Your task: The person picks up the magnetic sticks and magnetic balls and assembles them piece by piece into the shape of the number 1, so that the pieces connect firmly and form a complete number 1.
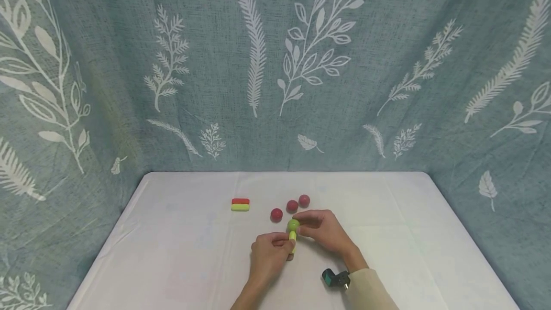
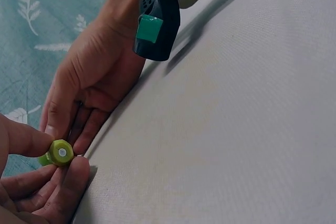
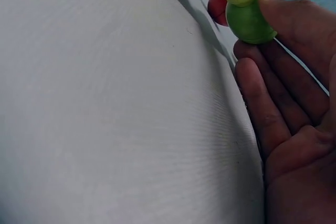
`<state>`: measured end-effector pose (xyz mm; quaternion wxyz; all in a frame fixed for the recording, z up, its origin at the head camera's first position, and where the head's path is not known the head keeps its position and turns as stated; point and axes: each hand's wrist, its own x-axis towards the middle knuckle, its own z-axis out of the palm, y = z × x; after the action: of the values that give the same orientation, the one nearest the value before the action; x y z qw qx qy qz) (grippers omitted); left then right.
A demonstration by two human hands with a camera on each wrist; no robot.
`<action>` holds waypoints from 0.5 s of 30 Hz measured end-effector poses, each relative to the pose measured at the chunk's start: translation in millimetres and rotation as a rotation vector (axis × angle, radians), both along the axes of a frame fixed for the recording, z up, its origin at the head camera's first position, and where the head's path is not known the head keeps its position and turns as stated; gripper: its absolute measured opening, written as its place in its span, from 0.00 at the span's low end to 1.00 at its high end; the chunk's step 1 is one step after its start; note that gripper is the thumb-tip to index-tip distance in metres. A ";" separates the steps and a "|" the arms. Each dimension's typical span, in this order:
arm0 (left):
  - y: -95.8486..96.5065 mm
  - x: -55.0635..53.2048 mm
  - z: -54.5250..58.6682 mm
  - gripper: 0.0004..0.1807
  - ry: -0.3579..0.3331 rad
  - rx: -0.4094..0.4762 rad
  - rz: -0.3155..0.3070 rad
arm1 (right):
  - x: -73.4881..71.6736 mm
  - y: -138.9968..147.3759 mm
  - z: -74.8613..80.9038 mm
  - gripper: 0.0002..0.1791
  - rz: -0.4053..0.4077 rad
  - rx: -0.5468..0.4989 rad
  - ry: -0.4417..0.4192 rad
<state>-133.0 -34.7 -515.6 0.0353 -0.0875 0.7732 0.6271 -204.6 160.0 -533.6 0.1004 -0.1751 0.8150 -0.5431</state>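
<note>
A blue-green curtain (image 1: 202,75), printed with pale leaves and sprigs, rises on the far, left and right sides of a desk (image 1: 168,262) spread with a white cloth that shows faint creases. At the near right a beige sleeve (image 1: 372,291) covers the forearm behind the right hand (image 1: 325,231), whose thumb and fingers are clamped on a green ball. From the near side, to its left, comes the left hand (image 1: 268,255), its thumb and fingers together on a yellow-green rod. A small dark device (image 1: 328,277) with a green patch sits at the right wrist, beside the cuff. The rod (image 1: 292,236) points away from the person, right of the middle of the desk; its sides look ridged in the right wrist view, and its end carries a pale round spot in the left wrist view. Farther off and to the left lie a red bar (image 1: 240,201) and a yellow-green bar (image 1: 240,207), side by side and touching, the red one on the far side. The green ball (image 1: 293,225) touches the rod's far end. Just beyond it are three smooth red balls: a left one (image 1: 276,215) standing apart, a middle one (image 1: 292,206), and a right one (image 1: 304,200) close beside the middle one and slightly farther away.
</note>
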 end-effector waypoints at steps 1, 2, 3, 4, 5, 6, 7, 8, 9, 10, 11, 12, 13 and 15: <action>-0.3 -0.1 -0.2 0.11 0.001 0.000 -0.001 | 0.4 -0.5 0.0 0.17 -0.003 0.000 0.004; -0.7 0.2 0.0 0.11 -0.001 0.000 -0.002 | 0.6 -0.9 0.0 0.17 -0.005 -0.001 0.010; -1.1 0.3 0.3 0.11 -0.003 0.001 -0.003 | 0.8 -1.4 -0.1 0.17 -0.007 0.001 0.018; -1.7 0.4 0.3 0.12 0.000 -0.001 -0.005 | 0.9 -2.0 0.0 0.17 -0.008 0.002 0.027; -2.3 0.6 0.6 0.12 0.001 0.000 -0.007 | 1.0 -2.7 -0.1 0.16 -0.012 0.008 0.037; -2.9 0.8 1.0 0.13 0.000 0.003 -0.010 | 0.8 -3.3 -0.2 0.16 -0.017 0.015 0.048; -3.5 1.0 1.2 0.13 0.003 0.008 -0.015 | 0.8 -3.6 -0.1 0.16 -0.026 0.024 0.058; -4.1 1.1 1.3 0.14 0.006 0.013 -0.021 | 0.7 -3.4 0.2 0.16 -0.034 0.030 0.072; -4.6 1.3 1.3 0.14 0.009 0.018 -0.026 | 0.5 -3.1 0.7 0.15 -0.046 0.040 0.083; -4.9 1.6 1.5 0.14 0.010 0.020 -0.029 | 0.2 -2.3 1.3 0.15 -0.059 0.049 0.089; -5.0 1.7 1.7 0.14 0.009 0.023 -0.031 | -0.3 -1.3 1.6 0.15 -0.074 0.060 0.096; -5.0 2.0 2.0 0.14 0.008 0.022 -0.031 | -0.9 -0.1 1.9 0.15 -0.092 0.072 0.103; -5.0 2.0 1.8 0.13 0.007 0.021 -0.030 | -1.4 1.1 2.3 0.15 -0.105 0.083 0.112; -4.6 2.0 1.4 0.12 0.001 0.012 -0.020 | -2.6 3.4 2.6 0.15 -0.128 0.104 0.130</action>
<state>-131.0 -39.3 -514.2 0.0419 -0.0794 0.7704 0.6313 -207.2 163.4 -531.0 0.0214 -0.1522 0.8565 -0.4926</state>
